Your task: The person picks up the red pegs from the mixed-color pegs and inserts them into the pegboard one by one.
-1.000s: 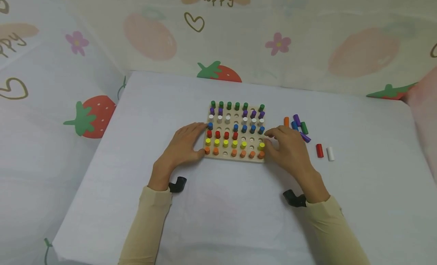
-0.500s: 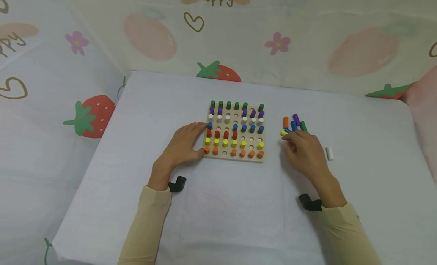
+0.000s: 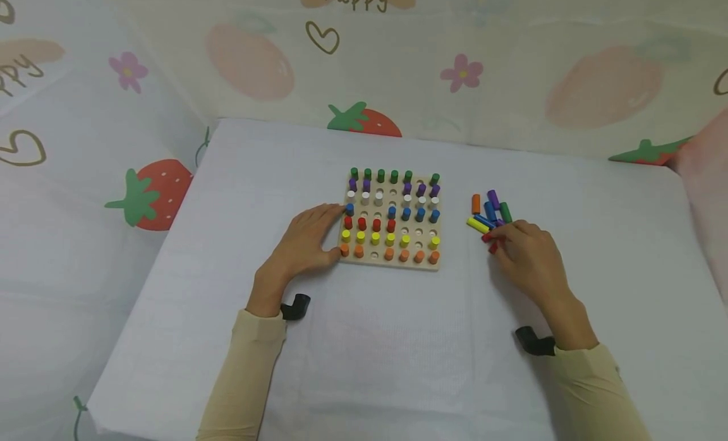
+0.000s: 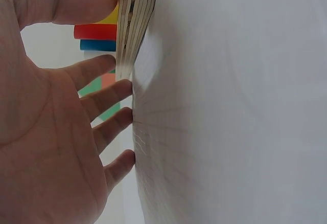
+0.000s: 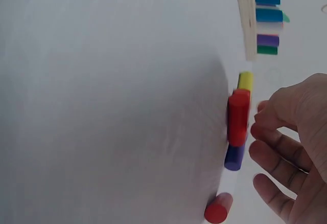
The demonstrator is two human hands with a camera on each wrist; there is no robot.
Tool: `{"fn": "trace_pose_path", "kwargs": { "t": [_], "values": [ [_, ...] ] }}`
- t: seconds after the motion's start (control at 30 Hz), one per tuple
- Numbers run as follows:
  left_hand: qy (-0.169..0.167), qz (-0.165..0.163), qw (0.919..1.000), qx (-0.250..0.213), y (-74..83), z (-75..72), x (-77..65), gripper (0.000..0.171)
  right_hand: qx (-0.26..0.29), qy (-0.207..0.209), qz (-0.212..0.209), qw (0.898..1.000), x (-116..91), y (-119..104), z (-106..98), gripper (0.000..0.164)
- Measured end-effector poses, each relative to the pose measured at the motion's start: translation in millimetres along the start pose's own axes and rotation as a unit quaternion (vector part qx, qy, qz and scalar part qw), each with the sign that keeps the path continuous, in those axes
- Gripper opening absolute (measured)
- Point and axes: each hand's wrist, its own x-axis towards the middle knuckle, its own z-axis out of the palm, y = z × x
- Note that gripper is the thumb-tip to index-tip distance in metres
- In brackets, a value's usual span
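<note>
A wooden pegboard (image 3: 392, 264) with rows of coloured pegs lies mid-table, some holes bare. My left hand (image 3: 304, 242) rests at its left side, thumb and index finger touching the edge; in the left wrist view its fingers (image 4: 110, 98) are spread. My right hand (image 3: 531, 258) is over a loose pile of pegs, right of the board. Two red pegs (image 5: 238, 119) lie just below its fingertips. In the right wrist view the loosely bent fingers (image 5: 278, 165) appear apart from the pegs, holding nothing.
The pile also has a yellow peg (image 3: 478, 225), an orange peg (image 3: 476, 204), a green peg (image 3: 505, 211), and blue and purple pegs (image 3: 493, 199). Another red peg (image 5: 217, 209) lies apart, under the right hand. White cloth (image 3: 398, 365) covers the table.
My right hand has moved from the board's right edge to the pile. A yellow peg and two red pegs now show beside the pile. The left hand stays put.
</note>
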Motion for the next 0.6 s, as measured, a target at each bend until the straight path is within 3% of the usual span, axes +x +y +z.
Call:
{"fn": "trace_pose_path", "kwargs": {
  "t": [0.23, 0.6],
  "values": [
    [-0.002, -0.001, 1.0000, 0.003, -0.6, 0.2, -0.2, 0.085, -0.023, -0.016, -0.002, 1.000, -1.5, 6.4, -2.8, 0.015],
    [0.003, 0.004, 1.0000, 0.005, -1.6, 0.4, -0.2, 0.084, -0.055, -0.057, 0.030, 0.996, -6.3, 6.8, -12.2, 0.019]
  ]
}}
